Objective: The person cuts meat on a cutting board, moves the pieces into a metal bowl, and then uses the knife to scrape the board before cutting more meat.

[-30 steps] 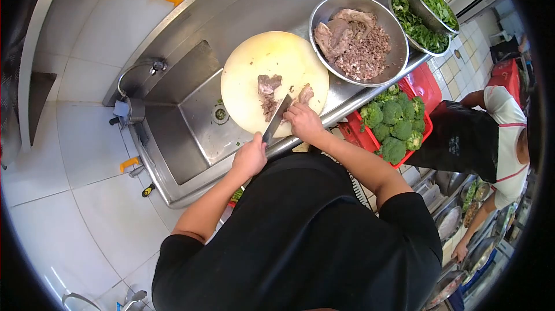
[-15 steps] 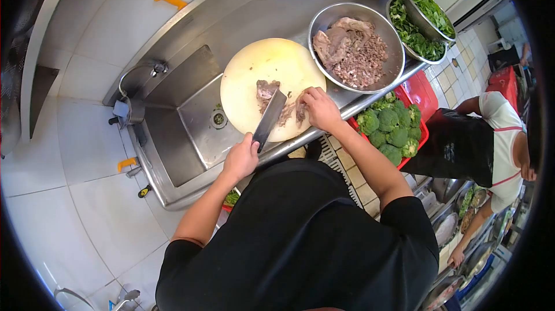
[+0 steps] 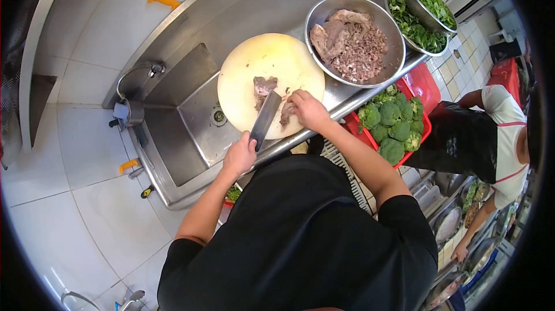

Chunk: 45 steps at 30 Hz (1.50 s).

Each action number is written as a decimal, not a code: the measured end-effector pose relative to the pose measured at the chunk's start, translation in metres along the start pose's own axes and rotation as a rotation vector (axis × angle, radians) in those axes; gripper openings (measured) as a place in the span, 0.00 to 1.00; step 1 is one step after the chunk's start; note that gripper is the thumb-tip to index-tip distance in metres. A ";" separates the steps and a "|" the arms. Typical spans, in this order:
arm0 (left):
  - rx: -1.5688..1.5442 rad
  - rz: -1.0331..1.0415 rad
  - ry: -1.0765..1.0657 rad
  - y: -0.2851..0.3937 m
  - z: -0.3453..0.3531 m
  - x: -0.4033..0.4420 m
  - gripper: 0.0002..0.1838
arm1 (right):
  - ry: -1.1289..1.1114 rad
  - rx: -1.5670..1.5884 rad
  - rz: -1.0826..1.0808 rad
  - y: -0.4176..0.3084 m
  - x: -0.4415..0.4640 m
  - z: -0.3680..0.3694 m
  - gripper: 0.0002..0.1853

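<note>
A round pale cutting board (image 3: 237, 71) lies across the edge of the steel sink. My left hand (image 3: 240, 154) is closed round the handle of a cleaver (image 3: 266, 119), whose blade rests over the board beside a dark chunk of cooked meat (image 3: 264, 86). To the right of the blade, my right hand (image 3: 310, 111) has its bent fingers on a smaller strip of meat (image 3: 286, 113). Small meat scraps dot the board. A steel bowl (image 3: 398, 36) with chopped meat and larger pieces stands just beyond the board's right edge.
The sink basin (image 3: 167, 143) is left of the board. Broccoli (image 3: 390, 113) fills a red basket at the right, below bowls of leafy greens (image 3: 413, 28). A person in a dark apron (image 3: 457, 137) stands at the far right, one hand over pans. Yellow handles (image 3: 163, 1) show at the wall.
The cleaver blade has shifted left, away from my right fingers. My right hand has moved slightly right, and the small meat strip now lies lower and further left, under its fingertips.
</note>
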<state>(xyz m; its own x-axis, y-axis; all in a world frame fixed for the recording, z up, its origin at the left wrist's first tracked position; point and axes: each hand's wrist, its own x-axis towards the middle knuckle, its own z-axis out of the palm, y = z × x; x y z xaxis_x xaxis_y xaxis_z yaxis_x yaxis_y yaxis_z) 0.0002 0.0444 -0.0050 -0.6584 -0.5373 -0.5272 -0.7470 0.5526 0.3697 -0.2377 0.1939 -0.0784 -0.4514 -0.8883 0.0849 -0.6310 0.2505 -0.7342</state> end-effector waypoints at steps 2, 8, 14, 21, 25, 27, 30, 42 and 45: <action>0.011 0.027 0.004 0.007 -0.003 0.003 0.14 | 0.033 -0.008 0.013 -0.006 -0.001 0.008 0.18; 0.014 0.060 0.015 0.028 -0.009 -0.005 0.13 | -0.015 0.025 0.057 0.000 -0.015 -0.008 0.20; -0.013 0.105 0.041 0.028 -0.010 -0.004 0.13 | 0.102 -0.053 -0.051 -0.004 -0.012 -0.011 0.19; 0.004 0.142 0.043 0.018 -0.014 0.003 0.12 | 0.016 -0.160 0.000 0.000 -0.002 0.001 0.13; -0.071 0.152 -0.006 0.005 -0.016 0.008 0.12 | -0.029 -0.129 -0.011 0.003 0.002 -0.003 0.12; -0.087 0.140 -0.015 0.000 -0.019 0.004 0.13 | -0.004 -0.108 0.032 -0.004 -0.002 -0.001 0.13; -0.167 0.100 -0.031 -0.004 -0.022 0.010 0.14 | 0.001 -0.028 0.202 -0.003 0.003 -0.002 0.17; -0.573 -0.005 -0.150 -0.004 -0.010 0.047 0.14 | -0.168 -0.090 -0.043 0.005 0.019 -0.022 0.12; -0.621 -0.003 -0.198 -0.010 -0.005 0.050 0.15 | -0.096 -0.060 -0.023 0.008 0.007 -0.017 0.11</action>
<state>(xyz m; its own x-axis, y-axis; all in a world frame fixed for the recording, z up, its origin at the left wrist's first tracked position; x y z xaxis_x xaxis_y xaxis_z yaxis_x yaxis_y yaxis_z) -0.0256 0.0090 -0.0310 -0.6711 -0.3781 -0.6377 -0.7022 0.0485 0.7103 -0.2565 0.1966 -0.0729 -0.3759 -0.9260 0.0340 -0.6786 0.2501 -0.6906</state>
